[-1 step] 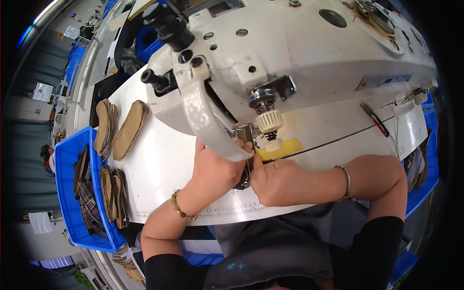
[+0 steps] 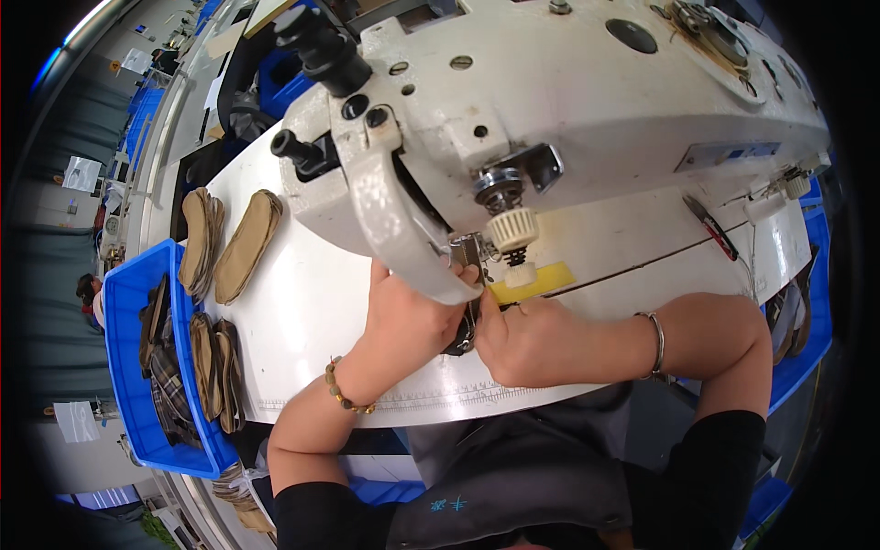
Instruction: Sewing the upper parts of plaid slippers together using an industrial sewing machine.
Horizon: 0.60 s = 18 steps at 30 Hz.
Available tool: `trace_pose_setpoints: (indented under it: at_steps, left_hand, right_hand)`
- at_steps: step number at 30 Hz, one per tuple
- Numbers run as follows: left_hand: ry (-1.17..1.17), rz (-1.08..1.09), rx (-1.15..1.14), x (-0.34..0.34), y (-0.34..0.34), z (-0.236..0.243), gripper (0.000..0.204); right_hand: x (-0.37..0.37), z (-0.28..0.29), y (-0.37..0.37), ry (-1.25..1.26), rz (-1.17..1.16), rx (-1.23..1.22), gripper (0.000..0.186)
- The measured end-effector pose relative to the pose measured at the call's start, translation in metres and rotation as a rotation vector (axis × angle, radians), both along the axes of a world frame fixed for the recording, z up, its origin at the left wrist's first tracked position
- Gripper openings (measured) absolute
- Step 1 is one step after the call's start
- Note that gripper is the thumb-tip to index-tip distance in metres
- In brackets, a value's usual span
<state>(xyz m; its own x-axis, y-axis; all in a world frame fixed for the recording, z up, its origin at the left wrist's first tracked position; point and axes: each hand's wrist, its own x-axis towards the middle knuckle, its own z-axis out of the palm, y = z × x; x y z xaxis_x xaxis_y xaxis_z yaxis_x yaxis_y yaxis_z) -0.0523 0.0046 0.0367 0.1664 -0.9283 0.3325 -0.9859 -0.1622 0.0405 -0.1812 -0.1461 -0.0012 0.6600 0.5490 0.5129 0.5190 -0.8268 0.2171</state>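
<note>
Beneath the head of a white sewing machine [image 2: 596, 101], my left hand [image 2: 406, 325] and my right hand [image 2: 527, 341] pinch a small dark piece of material [image 2: 461, 341] from either side, close to the presser foot [image 2: 466, 249]. The machine's curved arm guard partly covers my left fingertips, and the needle cannot be made out. A yellow strip [image 2: 541, 280] lies on the white bed just beyond my right hand.
Stacks of tan insole-shaped pieces [image 2: 246, 246] lie at the left beside a blue bin [image 2: 119, 339] of plaid and dark pieces. Red-handled snips [image 2: 720, 236] rest at the right, near another blue bin [image 2: 816, 312]. A co-worker [image 2: 90, 298] appears at the far left.
</note>
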Motion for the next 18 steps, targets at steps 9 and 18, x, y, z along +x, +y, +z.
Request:
trace_pose_setpoints:
  at_steps: [9, 18]
  left_hand:
    - [0.036, 0.080, -0.077, 0.013, -0.003, -0.003, 0.020]
    - [-0.086, 0.071, 0.160, -0.027, 0.019, 0.028, 0.035]
  right_hand:
    - [0.014, -0.006, -0.006, 0.050, 0.012, 0.187, 0.016]
    - [-0.001, 0.012, -0.003, 0.089, 0.024, 0.034, 0.023]
